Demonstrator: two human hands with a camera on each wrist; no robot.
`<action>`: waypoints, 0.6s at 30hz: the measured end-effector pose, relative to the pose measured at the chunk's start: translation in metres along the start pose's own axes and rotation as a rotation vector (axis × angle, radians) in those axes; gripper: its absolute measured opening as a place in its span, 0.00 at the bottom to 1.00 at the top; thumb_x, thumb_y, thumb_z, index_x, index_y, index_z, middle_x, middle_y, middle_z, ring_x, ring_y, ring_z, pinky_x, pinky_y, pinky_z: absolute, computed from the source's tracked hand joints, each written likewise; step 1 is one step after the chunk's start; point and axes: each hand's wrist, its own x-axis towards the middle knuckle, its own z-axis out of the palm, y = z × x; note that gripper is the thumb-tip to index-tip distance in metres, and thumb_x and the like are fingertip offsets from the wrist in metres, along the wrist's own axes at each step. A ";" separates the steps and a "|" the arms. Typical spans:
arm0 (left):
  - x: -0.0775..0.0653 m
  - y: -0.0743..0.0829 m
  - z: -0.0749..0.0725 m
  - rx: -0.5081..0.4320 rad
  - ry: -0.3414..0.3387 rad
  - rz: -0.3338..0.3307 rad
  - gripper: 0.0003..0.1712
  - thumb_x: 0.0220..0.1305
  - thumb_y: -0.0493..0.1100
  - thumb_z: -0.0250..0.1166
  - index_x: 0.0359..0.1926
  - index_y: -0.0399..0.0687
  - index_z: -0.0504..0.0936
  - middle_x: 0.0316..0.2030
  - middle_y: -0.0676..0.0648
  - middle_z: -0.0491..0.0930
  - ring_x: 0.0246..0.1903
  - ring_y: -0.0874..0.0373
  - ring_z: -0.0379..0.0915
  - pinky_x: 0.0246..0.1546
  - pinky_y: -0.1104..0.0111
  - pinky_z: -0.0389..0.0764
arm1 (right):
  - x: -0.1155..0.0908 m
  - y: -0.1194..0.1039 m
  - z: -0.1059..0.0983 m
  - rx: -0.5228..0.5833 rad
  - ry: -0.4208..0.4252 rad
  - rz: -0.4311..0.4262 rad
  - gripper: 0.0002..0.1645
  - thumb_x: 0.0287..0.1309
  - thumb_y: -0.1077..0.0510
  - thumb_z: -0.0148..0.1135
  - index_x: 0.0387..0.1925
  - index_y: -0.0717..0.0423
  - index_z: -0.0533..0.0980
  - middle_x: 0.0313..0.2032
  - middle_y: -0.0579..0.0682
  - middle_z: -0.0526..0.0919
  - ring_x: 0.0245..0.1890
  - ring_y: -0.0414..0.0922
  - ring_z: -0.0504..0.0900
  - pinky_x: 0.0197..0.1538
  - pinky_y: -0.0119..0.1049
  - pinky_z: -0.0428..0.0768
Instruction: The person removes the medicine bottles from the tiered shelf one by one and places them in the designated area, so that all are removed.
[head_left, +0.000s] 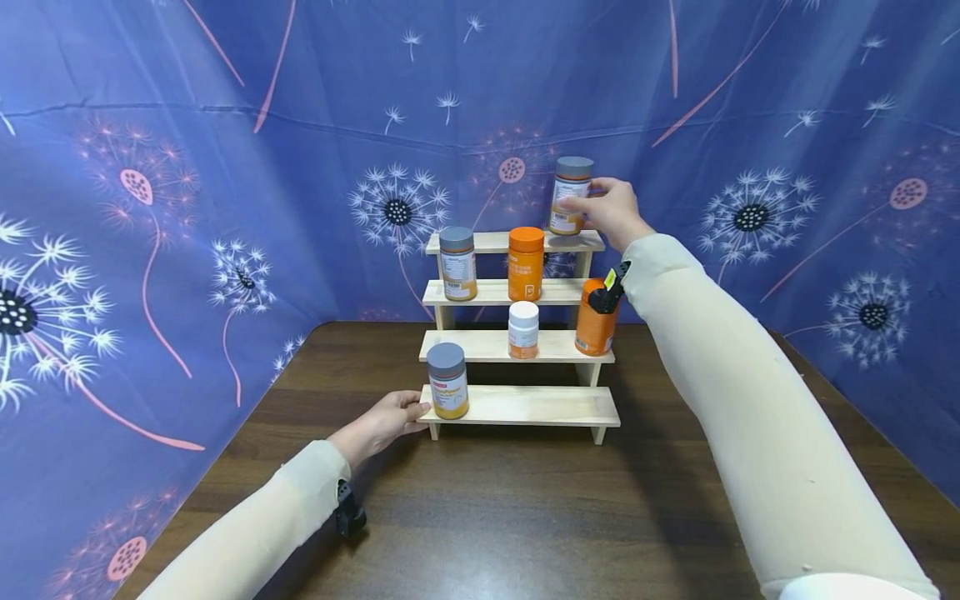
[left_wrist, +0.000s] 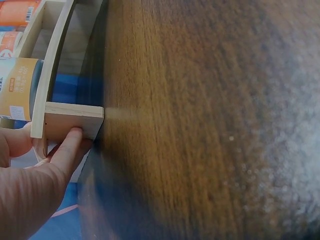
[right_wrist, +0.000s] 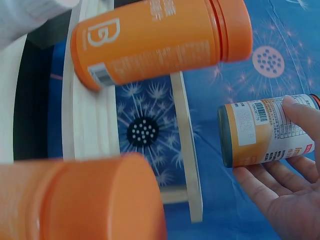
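Note:
My right hand (head_left: pixel 617 214) holds a grey-capped supplement bottle (head_left: pixel 572 196) between thumb and fingers, at the right end of the top step of a wooden tiered rack (head_left: pixel 540 406). In the right wrist view a gap shows between this bottle (right_wrist: pixel 270 131) and the top board (right_wrist: pixel 187 150). My left hand (head_left: pixel 390 421) grips the left end of the lowest step, a finger against its wooden leg (left_wrist: pixel 75 120). Beside the left thumb stands another grey-capped bottle (head_left: pixel 448 382). Below my right wrist is an orange bottle (head_left: pixel 595 329), partly covered by the wrist camera.
A grey-capped bottle (head_left: pixel 458 265) and an orange bottle (head_left: pixel 526 265) stand on the second step from the top. One step lower is a small white-capped bottle (head_left: pixel 522 332). The rack stands on a dark wooden table (head_left: pixel 480 517), with a blue dandelion-print cloth (head_left: pixel 300 150) behind.

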 end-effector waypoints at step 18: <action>-0.001 -0.001 0.001 0.004 0.002 0.003 0.22 0.74 0.31 0.46 0.61 0.16 0.59 0.53 0.28 0.72 0.43 0.59 0.75 0.65 0.51 0.73 | -0.009 0.022 -0.048 -0.072 0.027 0.018 0.44 0.59 0.45 0.65 0.71 0.55 0.59 0.69 0.57 0.63 0.67 0.53 0.66 0.69 0.48 0.72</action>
